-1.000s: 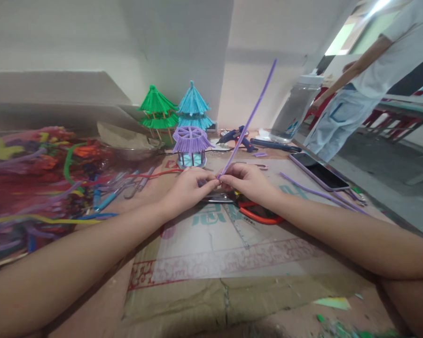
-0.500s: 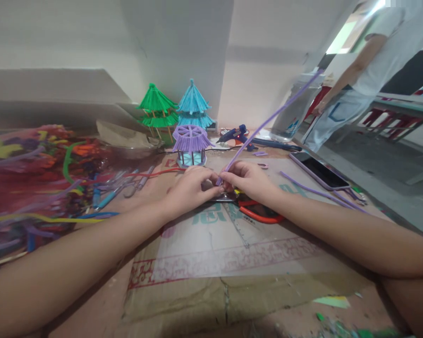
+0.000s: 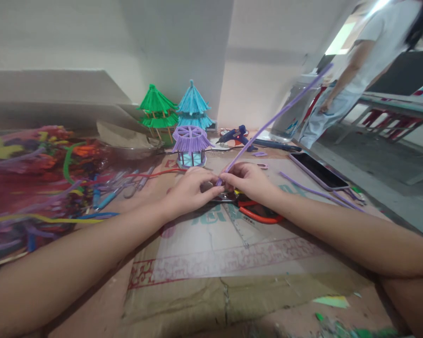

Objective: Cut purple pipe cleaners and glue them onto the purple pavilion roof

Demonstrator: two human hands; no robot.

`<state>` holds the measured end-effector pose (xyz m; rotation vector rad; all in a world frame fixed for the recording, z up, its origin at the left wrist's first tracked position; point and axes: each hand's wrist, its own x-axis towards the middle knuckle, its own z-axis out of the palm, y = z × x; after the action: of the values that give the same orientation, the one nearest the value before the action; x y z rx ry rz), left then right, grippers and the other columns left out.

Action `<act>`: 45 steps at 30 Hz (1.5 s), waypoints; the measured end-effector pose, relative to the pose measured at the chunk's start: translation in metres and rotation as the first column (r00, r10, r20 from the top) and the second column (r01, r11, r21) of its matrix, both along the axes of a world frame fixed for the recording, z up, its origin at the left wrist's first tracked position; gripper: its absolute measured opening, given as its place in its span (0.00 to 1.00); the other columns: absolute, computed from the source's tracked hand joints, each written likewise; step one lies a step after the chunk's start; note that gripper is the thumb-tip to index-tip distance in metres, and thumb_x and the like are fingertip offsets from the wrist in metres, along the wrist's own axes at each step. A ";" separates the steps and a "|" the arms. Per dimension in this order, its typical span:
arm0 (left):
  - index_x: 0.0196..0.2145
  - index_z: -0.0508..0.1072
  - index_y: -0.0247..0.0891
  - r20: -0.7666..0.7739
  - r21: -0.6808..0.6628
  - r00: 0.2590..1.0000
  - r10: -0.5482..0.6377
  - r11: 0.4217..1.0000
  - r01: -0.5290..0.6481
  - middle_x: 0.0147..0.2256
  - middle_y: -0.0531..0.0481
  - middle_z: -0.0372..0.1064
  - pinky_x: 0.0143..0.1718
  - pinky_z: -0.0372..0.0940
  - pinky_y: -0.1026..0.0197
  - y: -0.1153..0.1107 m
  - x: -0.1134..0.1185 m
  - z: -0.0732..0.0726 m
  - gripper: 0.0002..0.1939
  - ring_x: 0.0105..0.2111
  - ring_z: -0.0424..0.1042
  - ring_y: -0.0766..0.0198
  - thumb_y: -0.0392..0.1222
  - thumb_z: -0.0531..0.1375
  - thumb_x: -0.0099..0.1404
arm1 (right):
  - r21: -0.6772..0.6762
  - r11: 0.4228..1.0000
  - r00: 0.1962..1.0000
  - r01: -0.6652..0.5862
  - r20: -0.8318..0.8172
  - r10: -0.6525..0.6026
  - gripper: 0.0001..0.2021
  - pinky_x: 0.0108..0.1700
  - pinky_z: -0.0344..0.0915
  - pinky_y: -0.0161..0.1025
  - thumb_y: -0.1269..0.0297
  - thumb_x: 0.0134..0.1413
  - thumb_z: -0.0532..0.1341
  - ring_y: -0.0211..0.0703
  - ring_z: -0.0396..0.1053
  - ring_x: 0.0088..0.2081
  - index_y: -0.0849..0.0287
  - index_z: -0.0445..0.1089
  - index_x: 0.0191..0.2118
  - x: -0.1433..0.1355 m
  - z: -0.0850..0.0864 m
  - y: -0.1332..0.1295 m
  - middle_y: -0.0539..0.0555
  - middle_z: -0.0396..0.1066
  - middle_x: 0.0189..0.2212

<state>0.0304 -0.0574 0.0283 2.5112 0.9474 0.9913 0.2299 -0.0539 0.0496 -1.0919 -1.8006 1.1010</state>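
Observation:
A long purple pipe cleaner [image 3: 275,116] slants up to the right from between my two hands. My right hand [image 3: 248,180] pinches it near its lower end. The fingertips of my left hand [image 3: 197,188] close on that same lower end, touching the right fingers. Beneath my hands lie scissors with red-orange handles [image 3: 261,216], their blades partly hidden. Just behind the hands stands a small purple-roofed model [image 3: 191,141] on a light blue base. A clear ruler [image 3: 238,227] lies on the cardboard in front.
Green [image 3: 158,105] and blue [image 3: 192,103] roofed models stand behind. A blue glue gun [image 3: 234,135] lies back right, a phone [image 3: 319,170] and purple pipe cleaners [image 3: 313,188] at right. Colourful materials [image 3: 28,173] crowd the left. A person [image 3: 356,70] stands beyond the table.
The pipe cleaner's free upper end has swung slightly right and up. My hands have barely moved. The person in the background has shifted a little to the left.

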 end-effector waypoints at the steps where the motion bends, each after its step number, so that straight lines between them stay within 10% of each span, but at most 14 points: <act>1: 0.39 0.78 0.39 -0.002 -0.008 1.000 0.001 1.000 -0.001 0.38 0.48 0.76 0.49 0.62 0.53 0.000 0.000 0.001 0.10 0.43 0.72 0.57 0.47 0.61 0.68 | 0.006 1.000 1.000 0.007 0.007 -0.007 0.15 0.26 0.64 0.35 0.51 0.48 0.68 0.36 0.66 0.22 0.59 0.71 0.29 0.000 0.001 0.000 0.47 0.69 0.19; 18: 0.26 0.74 0.37 0.064 -0.177 0.997 -0.038 0.983 0.049 0.28 0.50 0.74 0.34 0.65 0.60 -0.001 0.000 0.010 0.21 0.31 0.72 0.61 0.46 0.50 0.71 | -0.001 1.000 1.000 -0.003 0.027 0.004 0.12 0.27 0.66 0.35 0.54 0.50 0.68 0.37 0.68 0.24 0.59 0.72 0.30 0.001 -0.002 0.000 0.49 0.73 0.23; 45: 0.35 0.80 0.42 -0.066 0.143 0.998 0.002 0.990 0.007 0.29 0.54 0.75 0.42 0.57 0.58 0.000 -0.002 -0.001 0.07 0.34 0.70 0.63 0.47 0.64 0.67 | -0.105 0.991 0.997 -0.077 -0.024 0.075 0.16 0.27 0.66 0.35 0.52 0.48 0.69 0.35 0.67 0.23 0.60 0.70 0.29 0.001 -0.002 0.003 0.48 0.72 0.21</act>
<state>0.0286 -0.0577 0.0275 2.6779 0.9220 1.0148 0.2313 -0.0514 0.0479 -1.0773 -1.7982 1.2615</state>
